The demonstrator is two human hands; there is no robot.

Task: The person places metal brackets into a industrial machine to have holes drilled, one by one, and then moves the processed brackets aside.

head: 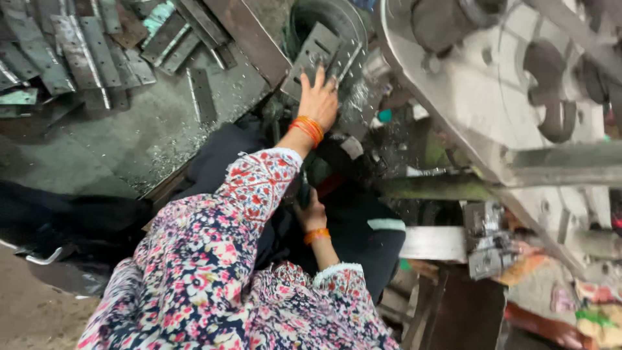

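Entry, head view, as I logged it from my remote station.

Left hand [319,98]: upper centre of frame, fingers spread flat on a slotted plate [317,53]. It pressed rather than gripped; nothing was clamped.

Right hand [312,214]: centre, low between the floral sleeves [214,272]. Fingers curled toward something dark; I could not tell whether they closed on it. The hands were well apart.

Plate: grey steel, rectangular, punched with slots and small holes, tilted against a round dark drum [324,16] at top centre.

Handling note, my judgement: the edges looked raw, so I would keep the palm flat on the face, fingers off the cut rims, and slide the plate rather than lift it by a corner.

Strips [84,52]: upper left, a loose heap of flat, dull, scratched steel bars.

Floor [129,142]: left, grey, dusted with bright shavings.

Machine [492,104]: right, pale cast frame, worn paint, curved rim.

Bangles [307,128]: orange, on the left wrist.
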